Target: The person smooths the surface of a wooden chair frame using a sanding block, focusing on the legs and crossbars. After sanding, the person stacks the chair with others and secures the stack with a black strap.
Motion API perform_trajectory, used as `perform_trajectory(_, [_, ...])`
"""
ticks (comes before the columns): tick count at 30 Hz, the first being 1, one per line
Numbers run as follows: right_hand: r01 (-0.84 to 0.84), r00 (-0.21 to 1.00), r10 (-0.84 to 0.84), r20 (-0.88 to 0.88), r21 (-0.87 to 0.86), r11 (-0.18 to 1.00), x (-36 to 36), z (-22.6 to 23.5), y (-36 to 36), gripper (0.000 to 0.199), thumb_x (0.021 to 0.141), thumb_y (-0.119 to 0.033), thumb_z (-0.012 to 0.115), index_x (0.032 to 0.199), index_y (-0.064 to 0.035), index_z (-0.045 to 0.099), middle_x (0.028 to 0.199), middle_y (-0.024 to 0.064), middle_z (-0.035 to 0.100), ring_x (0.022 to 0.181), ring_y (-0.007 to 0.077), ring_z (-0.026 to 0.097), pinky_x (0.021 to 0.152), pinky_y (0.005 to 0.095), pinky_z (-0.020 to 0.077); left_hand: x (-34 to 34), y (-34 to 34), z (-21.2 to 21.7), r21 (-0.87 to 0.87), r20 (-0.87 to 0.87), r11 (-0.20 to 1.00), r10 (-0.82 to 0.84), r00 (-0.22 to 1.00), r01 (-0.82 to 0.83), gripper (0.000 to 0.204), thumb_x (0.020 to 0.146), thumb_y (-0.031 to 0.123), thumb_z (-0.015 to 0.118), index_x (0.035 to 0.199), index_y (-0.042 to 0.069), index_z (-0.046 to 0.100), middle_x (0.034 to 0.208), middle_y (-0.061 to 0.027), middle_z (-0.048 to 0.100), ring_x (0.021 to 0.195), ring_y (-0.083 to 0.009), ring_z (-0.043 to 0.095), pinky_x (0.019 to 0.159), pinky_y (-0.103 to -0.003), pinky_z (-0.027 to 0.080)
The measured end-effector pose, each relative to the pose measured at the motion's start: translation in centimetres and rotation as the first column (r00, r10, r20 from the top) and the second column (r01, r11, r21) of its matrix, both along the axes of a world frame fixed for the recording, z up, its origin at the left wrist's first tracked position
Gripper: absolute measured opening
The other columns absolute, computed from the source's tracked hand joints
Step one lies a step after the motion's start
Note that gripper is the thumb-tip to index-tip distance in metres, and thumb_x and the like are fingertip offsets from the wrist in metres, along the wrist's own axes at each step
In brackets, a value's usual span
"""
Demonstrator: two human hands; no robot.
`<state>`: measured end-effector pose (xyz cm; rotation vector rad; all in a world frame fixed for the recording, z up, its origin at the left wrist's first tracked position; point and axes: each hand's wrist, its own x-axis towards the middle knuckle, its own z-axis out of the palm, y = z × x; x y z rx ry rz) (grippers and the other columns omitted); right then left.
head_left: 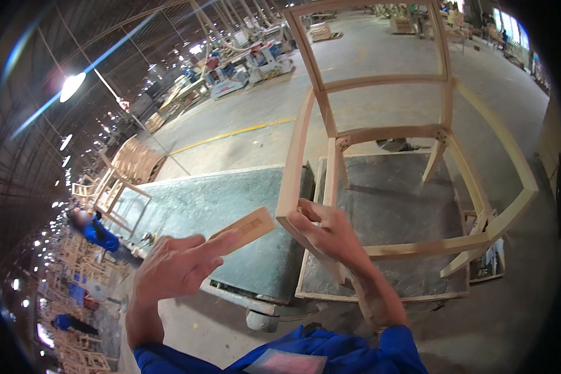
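In my left hand [177, 265] is a flat tan block [249, 230] with print on its face, like a sanding block. My fingers press along its length, and its far end points toward the chair, a little apart from it. My right hand [330, 230] is closed round the front corner of the left armrest [290, 181] of a bare wooden chair frame [389, 134]. That frame has an open back and no seat panel. Its front rail [430, 246] runs to the right of my right wrist.
The chair stands on a dark-topped platform [386, 187] beside a green-grey table [230, 193]. Another chair frame [121, 193] stands at the far left, near a person in blue [100, 234]. Machines [249, 68] line the back. A box [489, 265] sits below the chair's right side.
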<state>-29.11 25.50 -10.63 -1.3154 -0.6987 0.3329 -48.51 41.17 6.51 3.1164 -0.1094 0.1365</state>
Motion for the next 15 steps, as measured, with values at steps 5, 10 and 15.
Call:
perform_trajectory(5, [-0.168, 0.896, 0.197, -0.398, 0.107, 0.980, 2.5, 1.0, 4.2, 0.031, 0.090, -0.026, 0.068, 0.095, 0.0044, 0.066, 0.077, 0.0070, 0.065, 0.072, 0.0139, 0.065, 0.061, 0.0283, 0.0509, -4.5, 6.4, -4.1, -0.277, 0.168, 0.961, 0.067, 0.983, -0.018, 0.050, 0.086, 0.010, 0.066, 0.135, 0.017, 0.058, 0.074, -0.0133, 0.065, 0.056, -0.0314, 0.061, 0.054, -0.038, 0.048])
perform_trajectory(10, [-0.037, 0.961, 0.028, -0.276, -0.029, 0.999, 11.4, 1.9, 7.1, 0.027, 0.090, -0.017, 0.059, 0.099, 0.0083, 0.060, 0.078, 0.0096, 0.062, 0.074, 0.0156, 0.067, 0.057, 0.0278, 0.0533, -1.8, 7.8, -7.1, -0.483, 0.203, 0.867, -0.027, 0.979, 0.124, 0.047, 0.089, 0.010, 0.065, 0.135, 0.010, 0.057, 0.077, -0.0165, 0.066, 0.059, -0.0327, 0.063, 0.058, -0.035, 0.050])
perform_trajectory(15, [0.055, 0.954, -0.077, -0.291, -0.084, 0.995, 7.8, 3.9, 10.1, 0.033, 0.090, -0.017, 0.057, 0.110, 0.0085, 0.053, 0.084, 0.0117, 0.058, 0.067, 0.0162, 0.063, 0.051, 0.0292, 0.0526, -2.7, 10.5, -9.6, -0.522, 0.305, 0.843, 0.043, 0.951, 0.129, 0.047, 0.090, 0.013, 0.066, 0.136, 0.010, 0.055, 0.082, -0.0188, 0.067, 0.057, -0.0274, 0.062, 0.057, -0.032, 0.049])
